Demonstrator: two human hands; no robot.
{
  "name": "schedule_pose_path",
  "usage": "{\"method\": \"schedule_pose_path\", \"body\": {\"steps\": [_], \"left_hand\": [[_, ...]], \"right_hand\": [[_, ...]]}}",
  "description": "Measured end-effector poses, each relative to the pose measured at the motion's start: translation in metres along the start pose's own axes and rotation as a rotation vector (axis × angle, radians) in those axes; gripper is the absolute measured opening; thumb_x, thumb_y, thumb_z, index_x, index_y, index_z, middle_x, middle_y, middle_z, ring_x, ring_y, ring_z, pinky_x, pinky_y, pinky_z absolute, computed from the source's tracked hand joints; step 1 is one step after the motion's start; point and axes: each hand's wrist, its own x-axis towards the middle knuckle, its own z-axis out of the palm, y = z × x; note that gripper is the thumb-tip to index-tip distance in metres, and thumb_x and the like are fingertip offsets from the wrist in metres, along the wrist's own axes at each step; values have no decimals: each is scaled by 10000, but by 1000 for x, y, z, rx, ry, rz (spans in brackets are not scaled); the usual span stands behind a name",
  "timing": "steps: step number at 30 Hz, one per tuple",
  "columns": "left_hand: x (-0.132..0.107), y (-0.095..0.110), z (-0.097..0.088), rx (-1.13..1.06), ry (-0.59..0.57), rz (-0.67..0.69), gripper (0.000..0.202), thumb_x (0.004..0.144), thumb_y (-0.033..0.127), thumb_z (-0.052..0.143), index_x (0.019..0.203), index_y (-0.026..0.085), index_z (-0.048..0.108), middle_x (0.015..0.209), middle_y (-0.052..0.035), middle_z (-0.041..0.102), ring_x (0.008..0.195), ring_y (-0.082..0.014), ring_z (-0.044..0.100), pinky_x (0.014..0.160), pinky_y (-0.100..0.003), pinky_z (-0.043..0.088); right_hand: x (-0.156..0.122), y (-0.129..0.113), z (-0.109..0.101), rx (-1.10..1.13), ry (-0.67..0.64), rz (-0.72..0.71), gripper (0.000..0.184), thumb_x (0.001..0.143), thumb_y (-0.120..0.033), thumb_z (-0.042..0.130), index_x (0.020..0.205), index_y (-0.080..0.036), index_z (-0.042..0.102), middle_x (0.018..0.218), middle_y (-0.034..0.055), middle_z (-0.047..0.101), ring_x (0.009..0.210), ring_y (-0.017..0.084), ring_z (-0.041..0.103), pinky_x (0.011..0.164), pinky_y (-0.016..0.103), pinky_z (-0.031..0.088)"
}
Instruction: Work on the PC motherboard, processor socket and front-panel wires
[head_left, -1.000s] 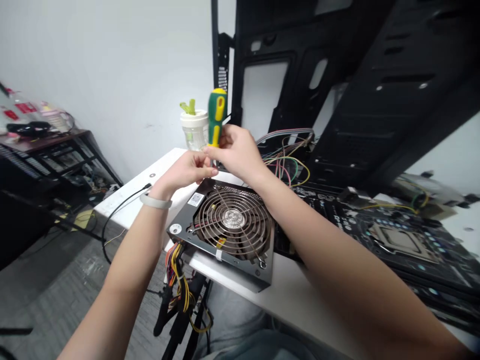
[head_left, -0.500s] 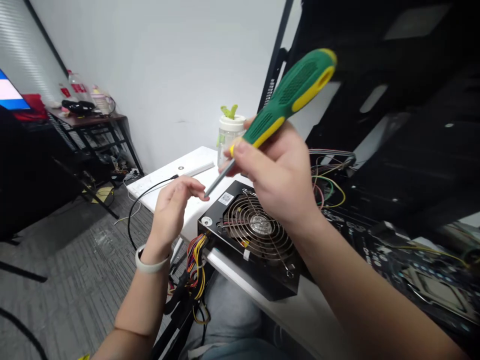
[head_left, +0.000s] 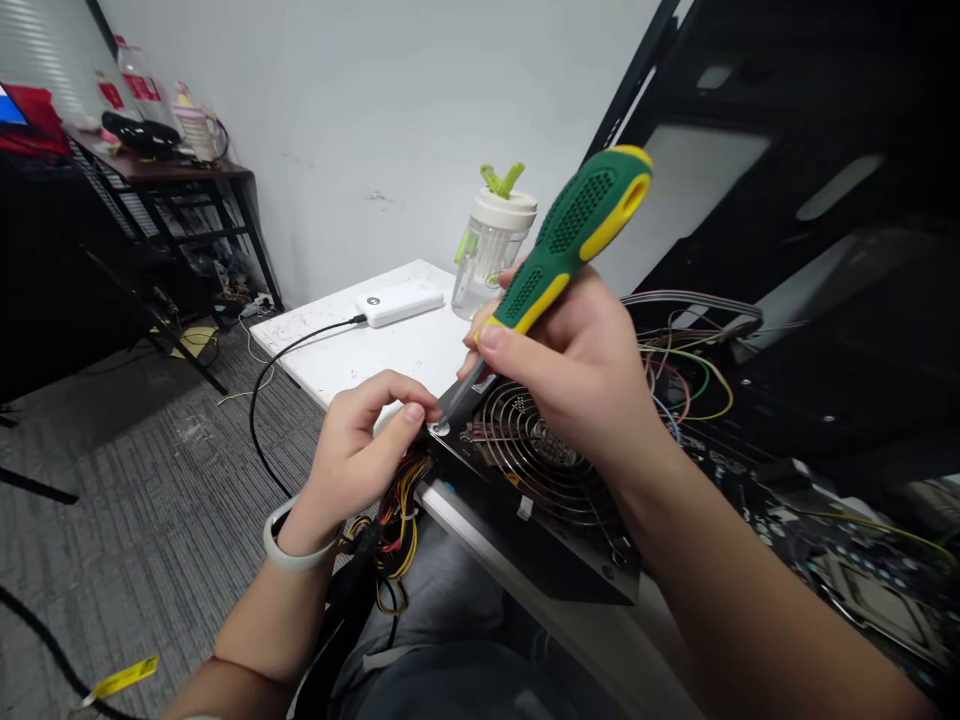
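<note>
My right hand (head_left: 570,370) is shut around a green and yellow screwdriver (head_left: 570,235), its handle tilted up and its metal shaft pointing down. The tip rests at a corner of a black ATX power supply (head_left: 540,480), by a round hole (head_left: 440,428). My left hand (head_left: 364,450) sits at that same corner, fingers curled and fingertips close to the tip. Anything small between those fingers is hidden. The power supply lies with its wire fan grille facing up, and a bundle of coloured wires (head_left: 397,510) leaves it below my left hand.
The power supply sits on a white table (head_left: 375,365) with a white power bank (head_left: 401,302) and a clear jar (head_left: 491,245). A black cable (head_left: 277,400) hangs to the carpet. A computer case (head_left: 712,170) with loose wires and a motherboard (head_left: 862,590) stand at right.
The screwdriver has tipped from upright to slanted, its tip coming down to the power supply's corner. My left hand has moved to that corner. The view has swung left and the power supply appears turned.
</note>
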Motion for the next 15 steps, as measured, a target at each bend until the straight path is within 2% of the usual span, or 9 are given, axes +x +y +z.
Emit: {"method": "schedule_pose_path", "body": {"steps": [7,11,15], "left_hand": [[0,-1,1,41,11,-7,131,901,285,580,849,214,676,773,-19,682,733,-156,622,702,-270,489],[1,1,1,44,9,5,116,898,259,580,835,221,670,760,-3,677,722,-145,613,696,-250,479],[1,2,3,66,20,-6,102,891,244,583,841,229,671,760,11,677,713,-141,604,689,-241,470]], "right_hand": [[-1,0,0,-62,8,35,303,752,-357,691,917,-240,465,789,-30,546,773,164,619,656,349,563],[-1,0,1,-79,20,35,278,759,-316,686,933,-236,484,814,-28,566,808,170,636,684,348,570],[-3,-4,1,-112,19,35,268,768,-274,669,972,-243,499,811,-44,587,778,141,645,669,296,573]]}}
